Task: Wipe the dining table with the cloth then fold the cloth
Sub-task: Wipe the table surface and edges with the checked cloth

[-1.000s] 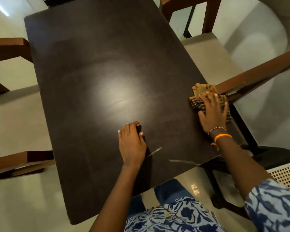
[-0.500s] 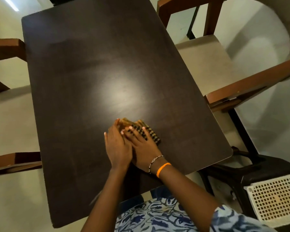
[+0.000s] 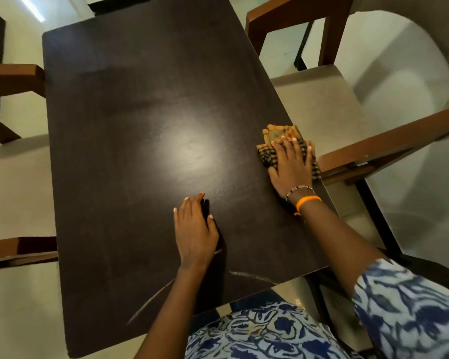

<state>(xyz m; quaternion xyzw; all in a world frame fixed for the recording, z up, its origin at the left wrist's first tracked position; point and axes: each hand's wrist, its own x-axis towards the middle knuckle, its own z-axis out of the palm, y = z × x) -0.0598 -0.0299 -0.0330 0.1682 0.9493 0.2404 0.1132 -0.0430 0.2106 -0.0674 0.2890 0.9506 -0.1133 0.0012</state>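
Both hands flat: right (image 3: 290,167) presses bunched checked cloth (image 3: 278,137) at table (image 3: 140,125) edge; left (image 3: 195,231) empty.

We can read no text, label, brand, number or sign anywhere in this view.
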